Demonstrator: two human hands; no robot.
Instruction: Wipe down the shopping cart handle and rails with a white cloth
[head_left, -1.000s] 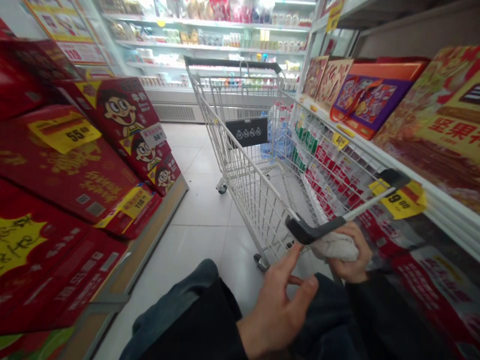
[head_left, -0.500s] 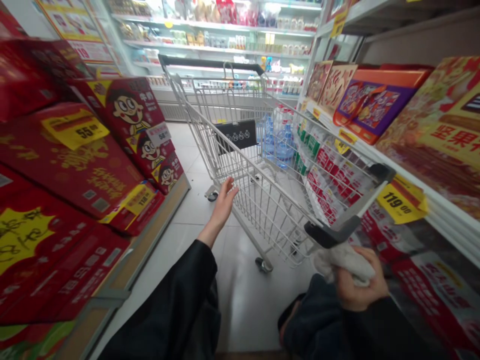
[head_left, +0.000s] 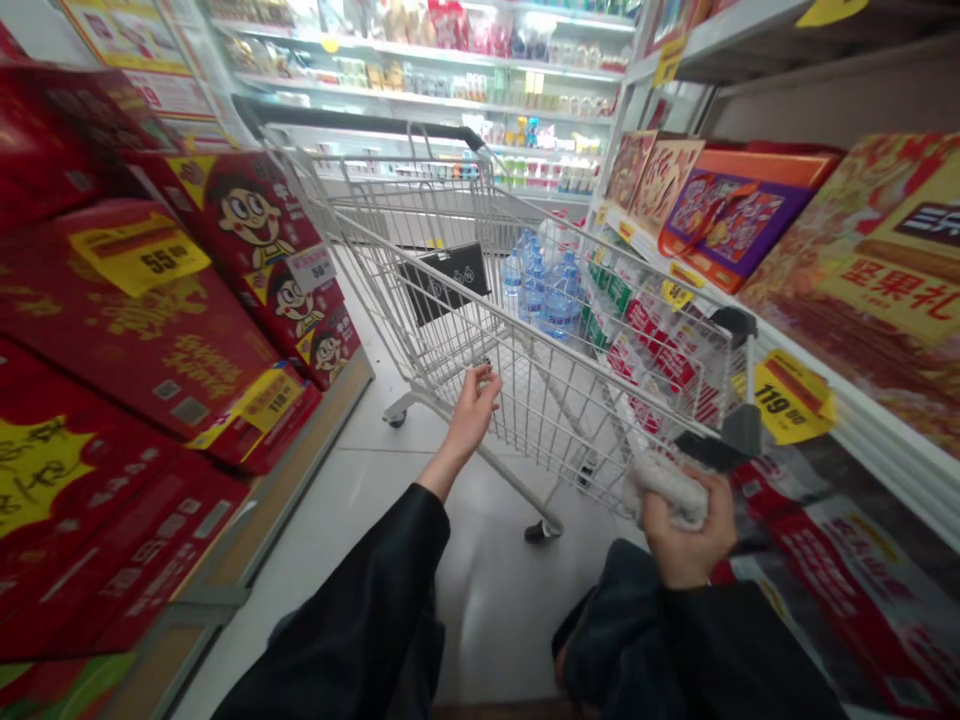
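Note:
My left hand point(head_left: 474, 415) reaches out in a black sleeve, its fingers curled at the side wire of a white wire shopping cart point(head_left: 540, 420), and it holds nothing I can see. My right hand point(head_left: 686, 530) grips a crumpled white cloth point(head_left: 666, 488) just below the cart's grey-black near corner point(head_left: 724, 440). The cart stands angled across the aisle, a black sign point(head_left: 444, 283) hanging on its wires. Blue-capped water bottles point(head_left: 544, 290) show through the mesh. I cannot tell whether they stand inside the cart.
Red boxes with a cartoon face point(head_left: 150, 300) are stacked on a low wooden base along the left. Gift boxes and yellow price tags point(head_left: 791, 398) line the right shelf. A tiled floor point(head_left: 405, 470) runs ahead to refrigerated shelves point(head_left: 420, 90).
My left hand has risen from low near my right hand to the cart's side wire. The cart has swung left, its far end moving left across the view.

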